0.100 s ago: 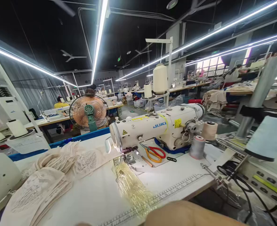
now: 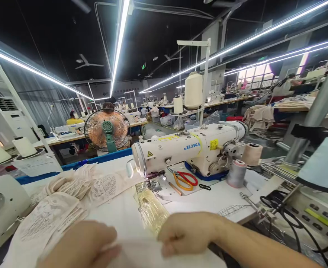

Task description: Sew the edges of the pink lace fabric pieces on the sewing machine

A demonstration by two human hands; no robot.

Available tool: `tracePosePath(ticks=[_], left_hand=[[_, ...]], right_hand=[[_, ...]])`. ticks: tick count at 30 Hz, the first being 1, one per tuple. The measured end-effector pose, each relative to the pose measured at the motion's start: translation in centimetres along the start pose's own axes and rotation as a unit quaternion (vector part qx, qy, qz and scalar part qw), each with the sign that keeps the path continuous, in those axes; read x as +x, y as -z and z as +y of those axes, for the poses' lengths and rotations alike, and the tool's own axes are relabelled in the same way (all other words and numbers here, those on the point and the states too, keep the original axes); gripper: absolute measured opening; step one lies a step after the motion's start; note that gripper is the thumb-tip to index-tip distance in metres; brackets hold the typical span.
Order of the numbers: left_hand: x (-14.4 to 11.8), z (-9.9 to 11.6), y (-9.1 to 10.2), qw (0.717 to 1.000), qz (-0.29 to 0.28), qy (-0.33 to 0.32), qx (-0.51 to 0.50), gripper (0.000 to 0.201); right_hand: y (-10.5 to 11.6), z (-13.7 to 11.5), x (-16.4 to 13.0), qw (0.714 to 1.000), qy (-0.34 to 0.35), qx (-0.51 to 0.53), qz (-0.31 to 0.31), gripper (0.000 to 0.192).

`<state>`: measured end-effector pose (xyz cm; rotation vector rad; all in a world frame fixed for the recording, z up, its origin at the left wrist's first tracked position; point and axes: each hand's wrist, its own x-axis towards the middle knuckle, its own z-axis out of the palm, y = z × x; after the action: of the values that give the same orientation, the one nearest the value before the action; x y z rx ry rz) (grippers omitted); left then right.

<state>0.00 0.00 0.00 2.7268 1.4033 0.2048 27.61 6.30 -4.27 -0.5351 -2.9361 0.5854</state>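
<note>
So far we have only both hands, left hand [image 2: 82, 243] and right hand [image 2: 187, 232], pinching what looks like a pale cloth piece [image 2: 141, 251] short of the sewing machine [image 2: 186, 150], nothing under its needle yet.

In front of me the white sewing machine [image 2: 192, 150] carries the brand JUKI in blue letters on its arm. Near its head end sits a small yellow warning triangle sticker, and there is a yellow label further right on the body, but I cannot read the print on either. A ruler scale is printed along the edge of my table [image 2: 231, 210]; its numbers are too small to make out. A green sign [image 2: 143, 66] glows under the ceiling, unreadable.
</note>
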Motion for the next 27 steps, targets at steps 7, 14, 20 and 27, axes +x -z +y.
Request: tracePosePath(ticks=[7,14,20,27], left_hand=[[0.6,-3.0,-4.1,0.921,0.215,-0.108,0.306,0.022],[-2.3,-4.1,-13.8,0.967,0.198,-0.051,0.151,0.026],[-4.0,-2.2,-14.2,0.960,0.196,-0.079,0.184,0.019],[-4.2,-2.5,-14.7,0.977,0.152,-0.033,0.149,0.031]], right_hand=[[-1.1,3.4,3.0,0.954,-0.116,-0.204,0.188,0.020],[-9.3,6.8,0.6,0.942,-0.050,-0.237,0.233,0.024],[-10.4,7.0,-1.7,0.924,-0.024,-0.243,0.294,0.028],[-10.5,6.4,-3.3,0.909,-0.051,-0.270,0.314,0.028]])
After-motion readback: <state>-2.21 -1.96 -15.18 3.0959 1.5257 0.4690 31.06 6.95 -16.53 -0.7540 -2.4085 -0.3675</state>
